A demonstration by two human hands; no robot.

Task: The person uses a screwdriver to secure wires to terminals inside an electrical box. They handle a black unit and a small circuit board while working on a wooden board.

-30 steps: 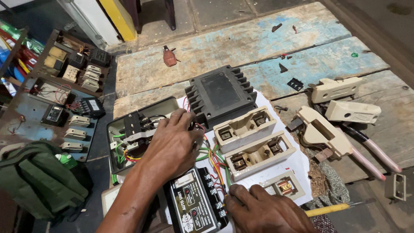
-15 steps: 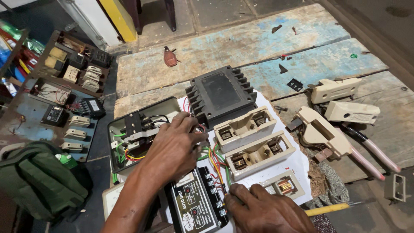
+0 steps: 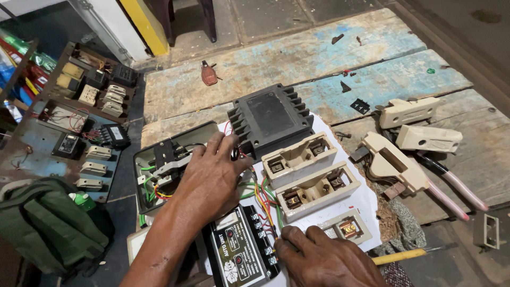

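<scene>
My left hand [image 3: 210,178] lies palm down over a bundle of coloured wires [image 3: 263,196], fingertips touching the wires beside a black finned box [image 3: 271,118]. My right hand [image 3: 324,260] rests at the bottom, fingers curled on the terminal edge of a black control unit [image 3: 239,252] with red buttons. Two cream fuse holders [image 3: 311,178] sit on a white board [image 3: 364,199] just right of the wires, with a smaller holder [image 3: 345,228] near my right hand. What the right fingers pinch is hidden.
An open metal box with a black switch [image 3: 164,165] lies left of my hand. Loose cream fuse covers [image 3: 409,125], pink-handled pliers [image 3: 451,186] and a yellow-handled screwdriver [image 3: 398,256] lie right. A green bag [image 3: 48,228] and a panel of fuses [image 3: 79,122] are at left.
My left hand has shifted slightly down and right along the wires toward the finned box. My right hand has stayed put.
</scene>
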